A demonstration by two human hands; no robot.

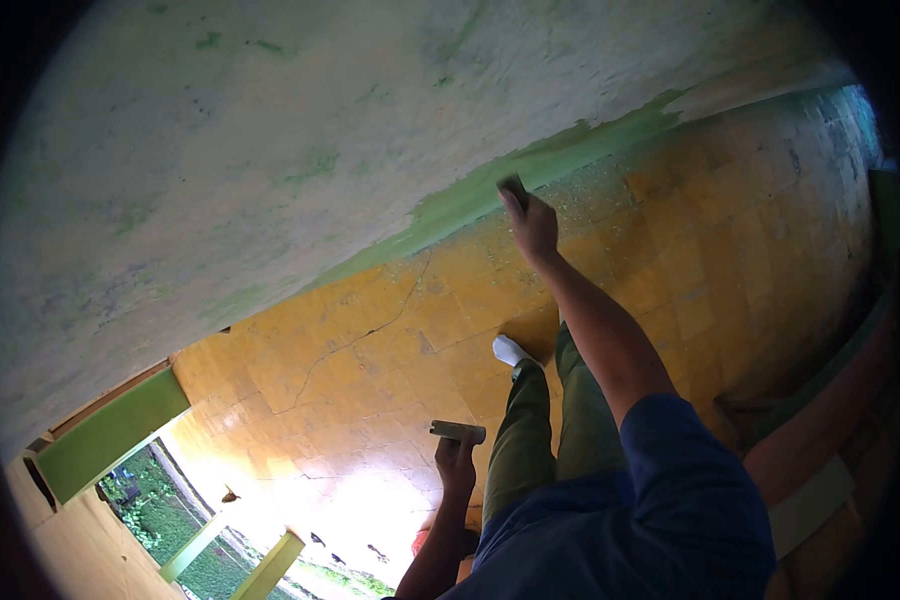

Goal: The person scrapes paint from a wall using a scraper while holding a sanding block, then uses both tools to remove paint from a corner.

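My right hand (537, 228) is closed around a small dark, flat-ended tool (513, 187), which looks like a scraper. Its end is at the remaining green paint (460, 205) along the foot of the wall (270, 150); whether it touches is hard to tell. Lower in view, my left hand (456, 466) grips a short grey-green block (458, 432) with a rounded end, held sideways above the floor. I cannot make out its exact kind. Pale paint flakes (570, 205) lie scattered on the floor beneath my right hand.
Worn yellow floor tiles (390, 350) with a long crack run along the wall. My sock-covered foot (510, 350) stands on them. At lower left, a green door frame (115, 430) borders a bright opening onto grass. Dim furniture-like shapes (820, 440) stand at the right.
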